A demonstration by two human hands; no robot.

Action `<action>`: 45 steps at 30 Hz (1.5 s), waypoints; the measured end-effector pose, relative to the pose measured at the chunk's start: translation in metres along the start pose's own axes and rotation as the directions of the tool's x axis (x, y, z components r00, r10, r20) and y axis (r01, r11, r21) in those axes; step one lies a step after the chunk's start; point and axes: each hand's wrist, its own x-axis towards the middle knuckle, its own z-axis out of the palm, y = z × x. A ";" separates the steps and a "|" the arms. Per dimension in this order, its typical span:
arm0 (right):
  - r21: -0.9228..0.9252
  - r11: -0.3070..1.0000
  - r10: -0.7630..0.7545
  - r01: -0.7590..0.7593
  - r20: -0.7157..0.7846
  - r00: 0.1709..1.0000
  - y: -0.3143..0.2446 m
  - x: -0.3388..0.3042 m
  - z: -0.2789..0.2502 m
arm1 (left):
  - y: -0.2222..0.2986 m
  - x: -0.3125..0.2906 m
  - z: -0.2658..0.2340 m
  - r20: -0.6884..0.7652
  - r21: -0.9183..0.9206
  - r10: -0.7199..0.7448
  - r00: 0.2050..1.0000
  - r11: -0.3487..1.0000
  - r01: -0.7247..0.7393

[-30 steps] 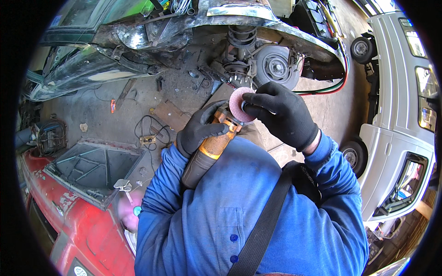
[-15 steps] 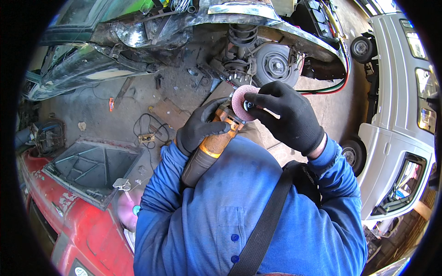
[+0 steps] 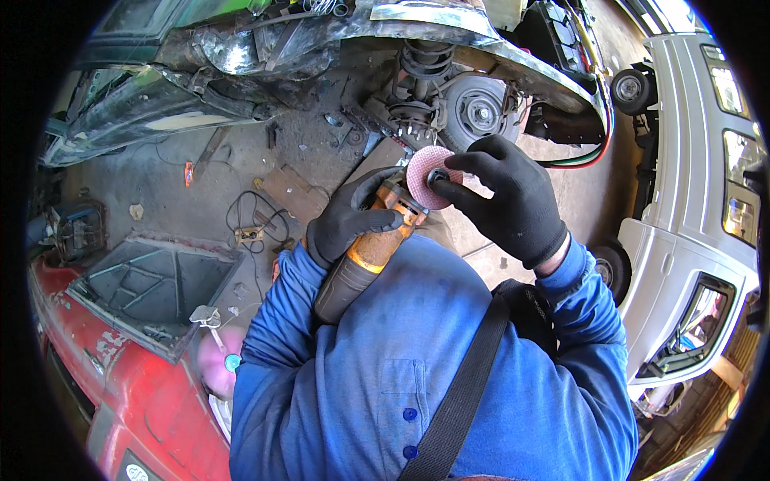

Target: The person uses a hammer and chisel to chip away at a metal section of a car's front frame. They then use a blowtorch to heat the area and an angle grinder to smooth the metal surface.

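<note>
My left hand (image 3: 353,223), in a black glove, is wrapped around the orange and black angle grinder (image 3: 377,250) near its head. The grinder lies slanted against my blue shirt, its handle end toward me. A pink cutting disc (image 3: 419,170) sits on its spindle, facing right. With its black glove curled, my right hand (image 3: 515,204) reaches to the disc's centre. Thumb and index finger are at either side of the dark locking nut (image 3: 436,176), pinching it; the remaining fingers are bent and hold nothing.
Ahead is a stripped car body (image 3: 321,40) with an exposed coil spring and hub; a wheel (image 3: 480,112) lies beside it. A white van (image 3: 682,200) stands right. Left are a red vehicle panel (image 3: 168,401), a dark frame panel (image 3: 152,289), a pink container (image 3: 216,365) and a cable (image 3: 257,212).
My right thumb and index finger have shifted around the locking nut, and the hand has risen slightly. The left hand keeps its hold on the grinder. The view has shifted slightly.
</note>
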 end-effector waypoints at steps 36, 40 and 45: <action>-0.149 0.976 -0.153 0.157 0.043 0.987 0.014 -0.007 -0.012 | 0.004 0.010 0.004 -0.020 0.052 -0.058 0.998 0.997 0.059; -0.185 0.970 -0.147 0.158 0.073 0.986 0.016 -0.007 -0.011 | 0.003 0.012 0.003 0.003 0.034 -0.047 0.999 0.998 0.046; -0.161 0.977 -0.134 0.137 0.027 0.991 0.013 -0.004 -0.012 | 0.002 0.012 0.002 -0.019 0.075 -0.034 0.999 0.997 0.036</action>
